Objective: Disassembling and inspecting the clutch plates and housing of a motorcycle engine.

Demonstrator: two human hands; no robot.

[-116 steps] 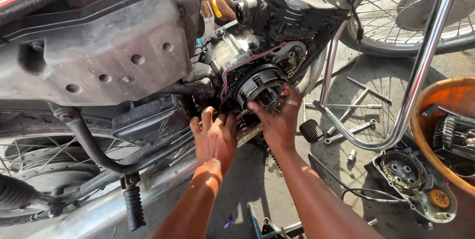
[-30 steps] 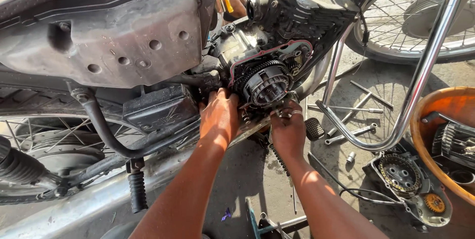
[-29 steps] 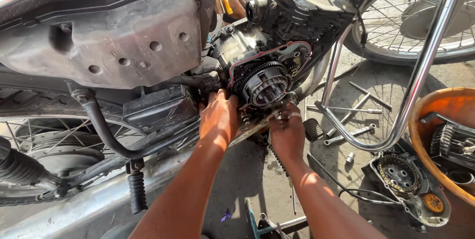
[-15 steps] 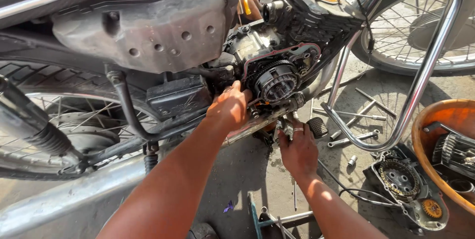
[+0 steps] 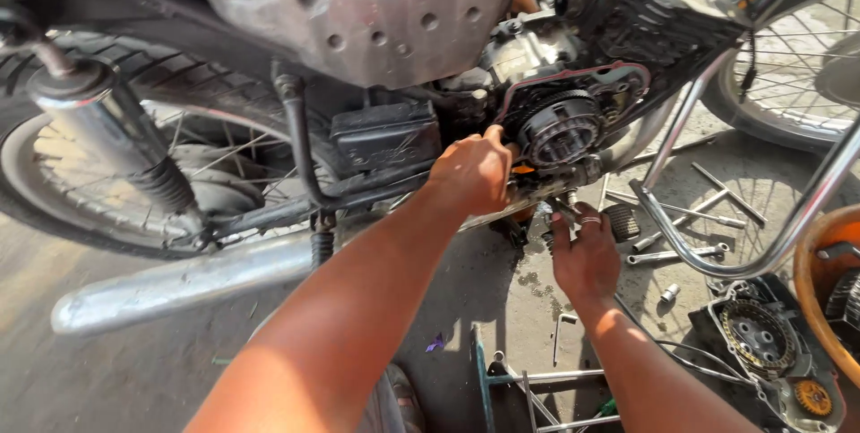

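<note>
A motorcycle stands with its engine side cover off, baring the round toothed clutch assembly (image 5: 560,131). My left hand (image 5: 472,169) presses against the engine case just left of the clutch, fingers curled on a part I cannot make out. My right hand (image 5: 584,252), a ring on one finger, reaches up under the engine below the clutch, fingertips touching a small metal part there. What the fingers hold is hidden.
Spanners and sockets (image 5: 681,218) lie scattered on the concrete at right. A removed cover with gears (image 5: 761,339) lies beside an orange basin (image 5: 820,294). A chrome crash bar (image 5: 761,218), the exhaust pipe (image 5: 179,281), rear wheel (image 5: 107,164) and a metal stand (image 5: 528,388) surround me.
The view swung left along the bike. My left hand went up from below the engine to beside the clutch. My right hand left the clutch and dropped under the engine.
</note>
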